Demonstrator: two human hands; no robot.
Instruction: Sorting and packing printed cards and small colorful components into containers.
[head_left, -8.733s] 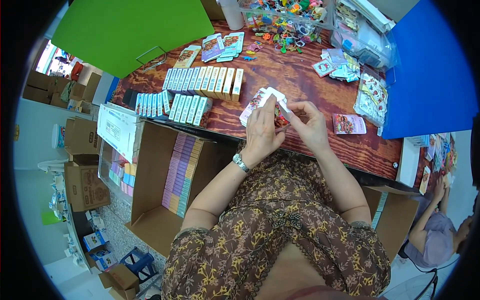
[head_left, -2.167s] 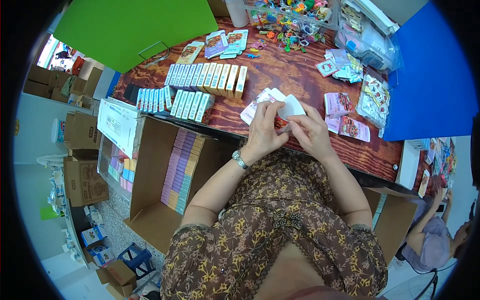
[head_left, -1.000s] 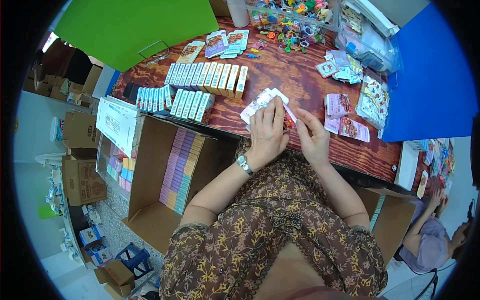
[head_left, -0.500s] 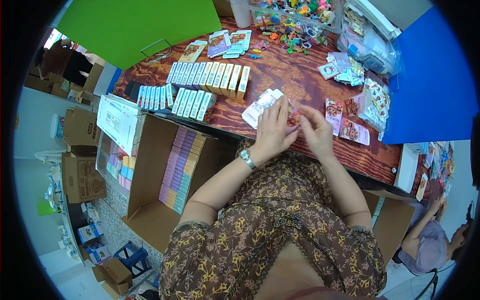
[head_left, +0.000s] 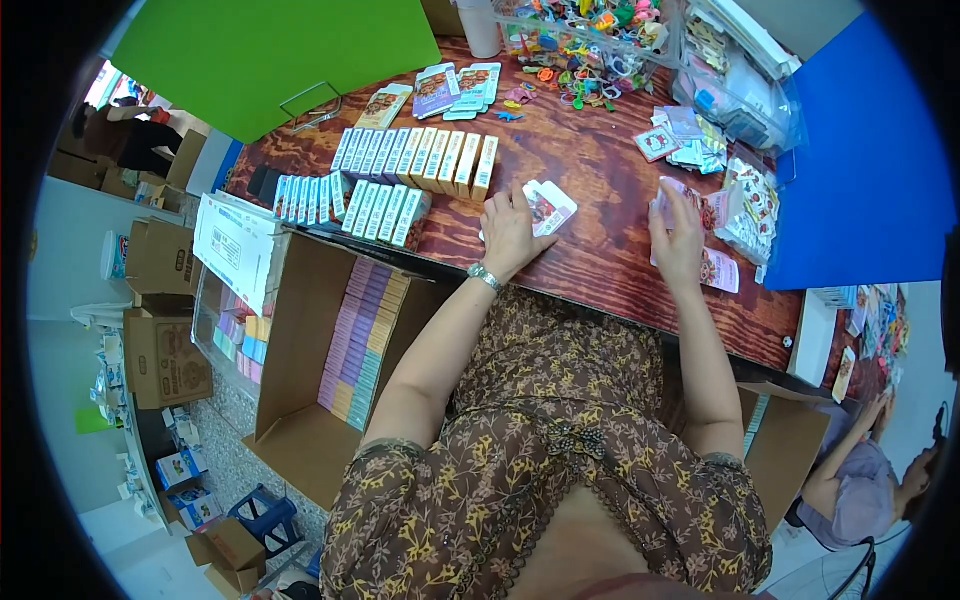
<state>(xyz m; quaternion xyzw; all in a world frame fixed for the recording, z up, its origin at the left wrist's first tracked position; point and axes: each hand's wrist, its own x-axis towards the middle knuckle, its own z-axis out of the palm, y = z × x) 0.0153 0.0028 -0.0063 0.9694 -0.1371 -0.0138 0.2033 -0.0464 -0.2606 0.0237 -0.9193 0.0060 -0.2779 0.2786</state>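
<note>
Head view: hands have parted; left hand rests flat on box, right hand pinches packet.

Surface: dark reddish wood, grain visible, slight sheen. Small box under left hand: printed card, smooth. Packets by right hand: glossy clear plastic film. Rows of boxes: coated card. Carton: matt brown corrugated cardboard. Wristwatch: shiny metal. Blouse: thin patterned cloth.
</note>
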